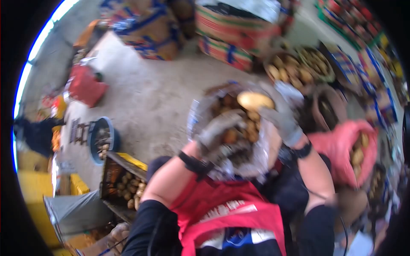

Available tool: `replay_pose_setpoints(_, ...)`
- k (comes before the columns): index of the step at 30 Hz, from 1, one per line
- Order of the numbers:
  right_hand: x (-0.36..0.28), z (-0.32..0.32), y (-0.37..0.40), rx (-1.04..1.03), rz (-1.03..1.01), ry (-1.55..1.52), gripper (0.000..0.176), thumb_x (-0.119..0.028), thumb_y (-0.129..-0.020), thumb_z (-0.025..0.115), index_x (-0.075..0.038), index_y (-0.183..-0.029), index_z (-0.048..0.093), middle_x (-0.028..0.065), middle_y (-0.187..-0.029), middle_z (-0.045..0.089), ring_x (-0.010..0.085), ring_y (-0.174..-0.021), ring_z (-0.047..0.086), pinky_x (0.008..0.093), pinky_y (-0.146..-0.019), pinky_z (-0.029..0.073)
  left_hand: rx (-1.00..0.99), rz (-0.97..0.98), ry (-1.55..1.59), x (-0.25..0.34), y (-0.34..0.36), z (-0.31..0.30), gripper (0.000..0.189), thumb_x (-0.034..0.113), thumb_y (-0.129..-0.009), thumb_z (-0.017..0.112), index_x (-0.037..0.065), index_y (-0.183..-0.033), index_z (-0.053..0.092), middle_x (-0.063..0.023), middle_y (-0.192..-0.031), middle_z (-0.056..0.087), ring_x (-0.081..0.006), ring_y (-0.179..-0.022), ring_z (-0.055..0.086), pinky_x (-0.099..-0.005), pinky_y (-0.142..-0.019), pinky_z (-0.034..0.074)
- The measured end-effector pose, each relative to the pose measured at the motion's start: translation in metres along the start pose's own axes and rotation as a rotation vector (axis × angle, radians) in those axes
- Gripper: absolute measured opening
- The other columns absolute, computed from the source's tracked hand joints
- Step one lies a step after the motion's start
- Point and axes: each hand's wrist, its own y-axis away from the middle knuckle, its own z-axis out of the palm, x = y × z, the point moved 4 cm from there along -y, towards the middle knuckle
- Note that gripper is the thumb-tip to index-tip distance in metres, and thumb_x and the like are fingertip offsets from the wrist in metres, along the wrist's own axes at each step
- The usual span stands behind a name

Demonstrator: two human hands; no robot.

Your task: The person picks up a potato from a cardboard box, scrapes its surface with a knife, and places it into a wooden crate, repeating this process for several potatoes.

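A plastic-lined bag (197, 121) stands open between my knees, with brown potatoes (253, 128) inside. A large, pale yellow potato (255, 101) is over the far side of the bag's mouth. My right hand (282, 117), in a grey glove, has its fingers at the right end of this potato and grips it. My left hand (218, 130), gloved too, reaches over the potatoes in the bag with its fingers stretched out. Nothing shows in its grasp, though blur softens the fingertips.
Beyond the bag stand a round basket of potatoes (275, 70) and large printed sacks (232, 27). On the right lies a pink sack (337, 145) of potatoes. To the left are a dark crate (112, 164) of potatoes, a blue tub (114, 141) and a red bag (87, 87).
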Motion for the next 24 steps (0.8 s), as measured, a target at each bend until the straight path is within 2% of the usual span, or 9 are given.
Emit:
replay_pose_setpoints(1,0.008,0.000,0.004,0.040,-0.024,-0.014,0.076,-0.018,-0.086,0.078,0.002,-0.151,0.044,0.0144,-0.143,0.056,0.0224,-0.132,0.054,0.0363,-0.113,0.043,0.000,-0.107,0.099,-0.002,0.001,0.014,0.049,0.031,-0.103,0.063,0.004,-0.142,0.051,-0.0068,-0.122,0.064,-0.0206,-0.108,0.067,-0.0388,-0.095,0.059)
replay_pose_setpoints(2,0.013,0.001,0.009,0.110,-0.037,0.044,0.071,-0.018,-0.081,0.080,0.001,-0.144,0.053,0.0145,-0.136,0.063,0.0263,-0.128,0.059,0.0392,-0.111,0.045,-0.088,-0.028,-0.027,0.002,-0.004,0.028,0.046,0.031,-0.105,0.059,0.004,-0.140,0.051,-0.0078,-0.120,0.065,-0.0210,-0.108,0.067,-0.0365,-0.095,0.059)
replay_pose_setpoints(4,0.004,0.000,0.014,0.102,-0.233,0.476,0.072,-0.017,-0.075,0.083,0.000,-0.139,0.055,0.0154,-0.130,0.066,0.0334,-0.122,0.061,0.0422,-0.107,0.047,-0.221,0.002,-0.086,0.001,-0.011,0.027,0.043,0.030,-0.106,0.055,0.005,-0.141,0.051,-0.0077,-0.120,0.066,-0.0182,-0.098,0.068,-0.0322,-0.083,0.058)
replay_pose_setpoints(6,-0.002,0.003,0.020,0.124,-0.375,0.753,0.075,-0.015,-0.072,0.085,0.000,-0.139,0.055,0.0170,-0.129,0.066,0.0366,-0.121,0.062,0.0430,-0.106,0.048,-0.120,0.047,-0.154,0.000,-0.012,0.026,0.045,0.029,-0.105,0.057,0.005,-0.142,0.050,-0.0069,-0.120,0.067,-0.0161,-0.094,0.068,-0.0303,-0.079,0.056)
replay_pose_setpoints(10,0.023,-0.002,0.022,0.046,-0.236,0.492,0.076,-0.011,-0.076,0.084,0.000,-0.144,0.051,0.0184,-0.134,0.063,0.0327,-0.125,0.062,0.0401,-0.107,0.049,-0.025,0.017,-0.129,-0.013,-0.029,-0.002,0.047,0.029,-0.103,0.061,0.008,-0.144,0.049,-0.0062,-0.120,0.067,-0.0138,-0.093,0.068,-0.0292,-0.079,0.056)
replay_pose_setpoints(13,0.041,-0.011,0.019,0.047,0.123,0.093,0.071,-0.012,-0.086,0.080,-0.001,-0.148,0.049,0.0172,-0.137,0.061,0.0250,-0.126,0.061,0.0343,-0.106,0.050,0.048,0.062,-0.168,-0.006,-0.038,0.000,0.051,0.028,-0.101,0.064,0.010,-0.146,0.047,-0.0056,-0.119,0.066,-0.0121,-0.093,0.067,-0.0289,-0.079,0.056)
replay_pose_setpoints(18,0.030,-0.023,0.017,0.066,0.061,0.312,0.048,-0.015,-0.094,0.073,0.000,-0.138,0.060,0.0127,-0.128,0.067,0.0203,-0.121,0.062,0.0333,-0.103,0.051,0.060,0.042,-0.131,-0.008,-0.042,-0.002,0.051,0.030,-0.102,0.062,0.011,-0.146,0.046,-0.0051,-0.118,0.066,-0.0119,-0.091,0.067,-0.0292,-0.075,0.056)
replay_pose_setpoints(20,0.030,-0.022,0.020,0.140,0.445,-0.166,0.040,-0.012,-0.098,0.067,0.000,-0.136,0.062,0.0089,-0.127,0.067,0.0168,-0.115,0.063,0.0304,-0.101,0.052,0.066,0.062,-0.142,-0.004,-0.039,-0.003,0.052,0.032,-0.102,0.062,0.010,-0.146,0.047,-0.0058,-0.119,0.066,-0.0137,-0.089,0.068,-0.0291,-0.073,0.055)
replay_pose_setpoints(24,0.022,-0.022,0.019,0.044,0.170,-0.018,0.039,-0.019,-0.106,0.050,0.002,-0.138,0.060,0.0097,-0.130,0.064,0.0152,-0.113,0.064,0.0305,-0.097,0.055,-0.031,-0.048,0.125,-0.007,-0.032,0.005,0.055,0.036,-0.102,0.062,0.005,-0.144,0.048,-0.0101,-0.127,0.066,-0.0202,-0.097,0.069,-0.0331,-0.080,0.058)
